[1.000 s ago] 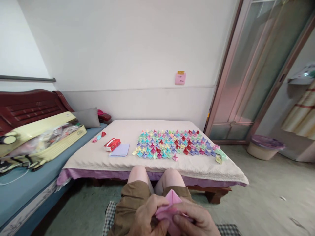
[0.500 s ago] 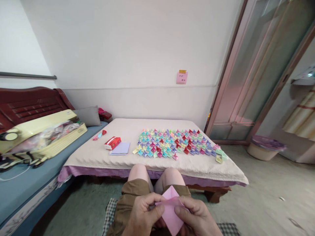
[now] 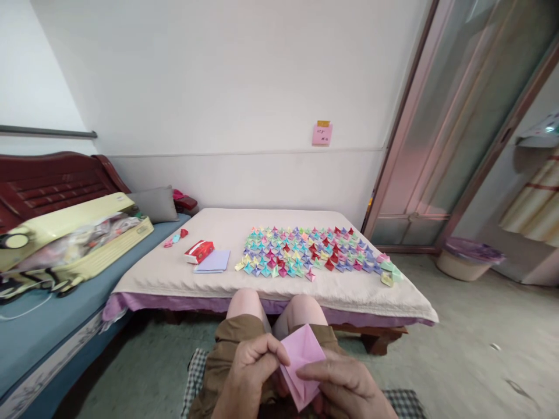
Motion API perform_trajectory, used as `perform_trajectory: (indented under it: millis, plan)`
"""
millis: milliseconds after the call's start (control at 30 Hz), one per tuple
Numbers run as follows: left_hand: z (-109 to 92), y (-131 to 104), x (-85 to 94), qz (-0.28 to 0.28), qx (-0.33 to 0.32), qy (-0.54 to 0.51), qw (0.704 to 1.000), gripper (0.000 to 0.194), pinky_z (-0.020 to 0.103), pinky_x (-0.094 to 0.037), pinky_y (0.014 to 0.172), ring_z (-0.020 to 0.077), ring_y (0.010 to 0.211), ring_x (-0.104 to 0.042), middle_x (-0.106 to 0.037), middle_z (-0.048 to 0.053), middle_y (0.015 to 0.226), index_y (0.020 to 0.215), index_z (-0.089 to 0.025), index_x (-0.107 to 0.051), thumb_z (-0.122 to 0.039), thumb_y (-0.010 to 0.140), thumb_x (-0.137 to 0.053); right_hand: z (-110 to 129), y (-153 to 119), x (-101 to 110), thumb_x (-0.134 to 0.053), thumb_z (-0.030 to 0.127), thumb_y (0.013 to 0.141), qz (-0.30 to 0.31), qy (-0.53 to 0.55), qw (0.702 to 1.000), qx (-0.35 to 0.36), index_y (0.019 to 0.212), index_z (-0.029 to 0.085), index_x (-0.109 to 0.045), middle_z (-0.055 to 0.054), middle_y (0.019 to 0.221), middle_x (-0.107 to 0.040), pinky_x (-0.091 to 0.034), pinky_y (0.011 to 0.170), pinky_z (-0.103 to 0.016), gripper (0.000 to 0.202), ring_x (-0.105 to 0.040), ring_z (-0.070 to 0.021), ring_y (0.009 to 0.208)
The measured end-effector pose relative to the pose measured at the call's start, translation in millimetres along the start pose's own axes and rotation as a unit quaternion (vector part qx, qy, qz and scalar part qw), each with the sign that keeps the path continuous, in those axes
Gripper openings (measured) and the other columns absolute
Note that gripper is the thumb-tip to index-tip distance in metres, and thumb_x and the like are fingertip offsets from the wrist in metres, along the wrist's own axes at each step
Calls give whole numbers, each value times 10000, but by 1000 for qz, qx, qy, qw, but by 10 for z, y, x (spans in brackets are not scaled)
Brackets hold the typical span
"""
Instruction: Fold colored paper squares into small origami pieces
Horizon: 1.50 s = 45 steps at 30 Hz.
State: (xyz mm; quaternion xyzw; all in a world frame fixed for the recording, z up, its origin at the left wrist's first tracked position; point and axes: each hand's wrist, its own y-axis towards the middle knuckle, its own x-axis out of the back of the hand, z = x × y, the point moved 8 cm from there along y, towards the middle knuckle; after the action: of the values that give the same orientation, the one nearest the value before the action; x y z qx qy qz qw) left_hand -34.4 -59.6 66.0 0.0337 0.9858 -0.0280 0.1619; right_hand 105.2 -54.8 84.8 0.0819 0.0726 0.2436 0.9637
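A person sat facing a low table (image 3: 174, 279) covered with a cream cloth that had a purple hem. Bare knees and brown shorts showed at the near edge of the view. Both hands met low in the centre, above the lap, and together held a pink paper (image 3: 301, 364) folded into a pointed shape. The left hand (image 3: 247, 378) pinched the paper's left edge between thumb and curled fingers. The right hand (image 3: 349, 387) closed on the paper's lower right side, with the thumb lying across its face. The paper's point stood up towards the table, well short of it.

On the table, right of centre, many small folded paper pieces (image 3: 305, 253) lay in tidy rows, in red, pink, blue, green, yellow and purple. A few pale green ones sat apart at the right end. Left of the rows lay a stack of lilac paper sheets (image 3: 213, 262), with a red and white packet (image 3: 198, 251) touching its far left corner. Farther left were a few small pink and red bits.

A blue-cushioned wooden sofa (image 3: 48, 326) ran along the left, carrying an open pale yellow case (image 3: 70, 235) and a grey cushion. A pink note (image 3: 322, 134) was stuck on the far white wall. A glass door (image 3: 441, 128) stood to the right, with a basin (image 3: 467, 262) on the floor beside it.
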Motion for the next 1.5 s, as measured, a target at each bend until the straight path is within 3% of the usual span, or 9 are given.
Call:
perform_trajectory:
  millis: [200, 267, 367, 467, 600, 833, 967, 1167, 1500]
  plan:
    - [-102, -12, 24, -15, -22, 94, 995, 190, 195, -338, 494, 107, 488, -479, -533, -49, 502, 654, -162, -643, -190, 823, -561, 27, 6, 18, -699, 384, 822, 4, -44, 999, 33, 925, 341, -807, -39, 960, -740, -529, 701, -273, 155, -676, -207, 834]
    - [-75, 1, 7, 1, -17, 97, 995, 191, 198, -350, 486, 116, 482, -497, -545, -46, 502, 674, -168, -641, -236, 838, -571, -85, -3, 93, -731, 329, 785, -30, -12, 999, 10, 955, 338, -798, -28, 929, -728, -508, 609, -253, 183, -658, -175, 714]
    - [-60, 18, 15, -1, -27, 94, 995, 218, 193, -354, 475, 115, 475, -497, -545, -45, 504, 677, -167, -639, -308, 839, -602, -335, -27, 168, -761, 271, 723, -72, 51, 995, -48, 966, 298, -788, 12, 686, -685, -393, 459, -211, 247, -530, -104, 478]
    - [-101, 17, 25, -12, -49, 98, 994, 229, 186, -346, 470, 108, 468, -486, -526, -54, 502, 686, -170, -635, -353, 824, -640, -505, -49, 194, -774, 313, 704, -102, 77, 989, -79, 926, 236, -795, 25, 523, -620, -339, 446, -214, 236, -484, -100, 430]
    - [-94, 20, 7, 7, -39, 122, 992, 222, 187, -341, 502, 104, 511, -466, -532, -48, 560, 808, -161, -654, -379, 842, -636, -513, -65, 206, -789, 374, 707, -126, 69, 987, -68, 868, 229, -810, 26, 546, -602, -298, 425, -196, 218, -465, -74, 406]
    - [6, 51, -40, 66, -26, 126, 990, 246, 199, -336, 525, 111, 564, -457, -586, -10, 639, 855, -148, -703, -388, 802, -689, -413, -61, 176, -786, 404, 729, -99, 56, 993, -40, 873, 290, -812, 34, 696, -580, -316, 416, -189, 185, -511, -57, 424]
    - [-85, 23, -29, 49, -57, 168, 983, 179, 218, -380, 566, 137, 605, -498, -616, 6, 643, 764, -168, -762, -320, 797, -674, -457, -71, 173, -756, 410, 769, -75, 70, 994, -38, 911, 313, -806, 24, 716, -592, -328, 436, -202, 180, -510, -66, 453]
    - [-180, -29, -85, 80, -74, 186, 977, 228, 244, -380, 617, 150, 639, -523, -621, 11, 655, 715, -191, -789, -206, 820, -587, -325, -70, 158, -703, 467, 806, -17, 37, 999, 1, 896, 303, -815, -8, 736, -612, -367, 474, -235, 217, -549, -107, 514]
    - [-150, -28, -50, 40, -17, 187, 981, 281, 224, -372, 534, 142, 546, -537, -608, -1, 576, 725, -167, -761, -184, 798, -490, -248, -69, 133, -661, 389, 859, 8, -26, 999, 23, 970, 353, -793, 8, 719, -574, -406, 514, -242, 176, -565, -117, 550]
